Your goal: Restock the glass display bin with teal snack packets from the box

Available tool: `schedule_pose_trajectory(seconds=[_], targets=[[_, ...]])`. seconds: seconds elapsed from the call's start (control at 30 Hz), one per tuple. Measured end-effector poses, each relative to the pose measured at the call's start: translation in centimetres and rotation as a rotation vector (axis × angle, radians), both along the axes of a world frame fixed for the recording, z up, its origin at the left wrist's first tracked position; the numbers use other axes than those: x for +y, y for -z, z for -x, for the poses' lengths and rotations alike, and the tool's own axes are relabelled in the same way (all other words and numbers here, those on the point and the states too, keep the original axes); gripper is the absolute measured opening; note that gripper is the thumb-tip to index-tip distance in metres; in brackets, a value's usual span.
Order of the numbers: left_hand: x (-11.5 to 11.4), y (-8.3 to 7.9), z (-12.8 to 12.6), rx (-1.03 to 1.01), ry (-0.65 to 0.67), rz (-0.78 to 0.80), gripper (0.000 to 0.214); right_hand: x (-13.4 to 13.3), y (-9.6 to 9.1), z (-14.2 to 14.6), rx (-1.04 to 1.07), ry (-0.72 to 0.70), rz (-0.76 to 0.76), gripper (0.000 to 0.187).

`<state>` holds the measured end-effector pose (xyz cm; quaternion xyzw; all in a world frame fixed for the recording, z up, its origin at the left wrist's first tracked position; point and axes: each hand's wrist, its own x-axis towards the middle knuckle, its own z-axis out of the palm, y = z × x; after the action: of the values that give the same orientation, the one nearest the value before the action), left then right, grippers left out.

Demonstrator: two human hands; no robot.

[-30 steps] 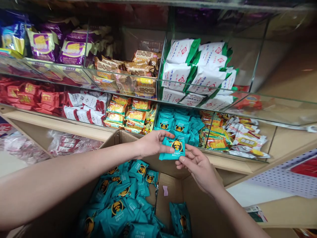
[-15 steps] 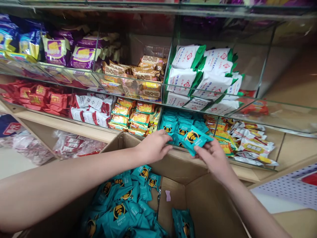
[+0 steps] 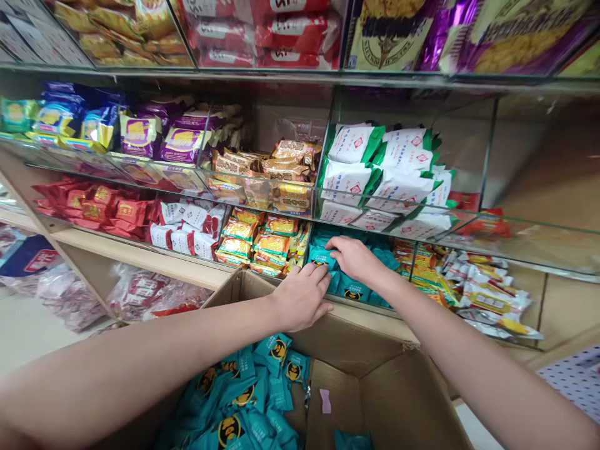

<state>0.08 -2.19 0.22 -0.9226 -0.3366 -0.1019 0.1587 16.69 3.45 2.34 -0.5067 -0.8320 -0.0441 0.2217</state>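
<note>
My right hand reaches into the glass shelf compartment full of teal snack packets and lies flat on top of them, fingertips on one packet. My left hand rests at the front edge of the same compartment, fingers touching the teal packets and holding nothing. Below my arms stands an open cardboard box with several more teal packets piled in its left half.
Glass-divided shelves hold orange packets, red-and-white packets, red packets, white-and-green bags and mixed packets. Bagged goods sit on the lower wooden shelf at left.
My right hand carried the teal packet from above the box into the teal compartment and now lies on the pile. My left hand moved to the compartment's front. The view tilted up.
</note>
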Motion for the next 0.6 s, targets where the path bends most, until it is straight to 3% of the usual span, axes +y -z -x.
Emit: schedule_pose_trajectory(seconds=[0.2, 0.37, 0.6], targets=[[0.5, 0.7, -0.4, -0.006, -0.082, -0.11, 0.051, 0.1, 0.7, 0.4, -0.044, 0.064, -0.08, 0.021], [1.1, -0.2, -0.5, -0.012, -0.088, -0.163, 0.046, -0.3, 0.9, -0.2, -0.019, 0.091, -0.129, 0.02], [2.4, -0.9, -0.1, 0.087, -0.134, -0.275, 0.06, -0.4, 1.4, -0.4, 0.032, 0.111, -0.108, 0.012]])
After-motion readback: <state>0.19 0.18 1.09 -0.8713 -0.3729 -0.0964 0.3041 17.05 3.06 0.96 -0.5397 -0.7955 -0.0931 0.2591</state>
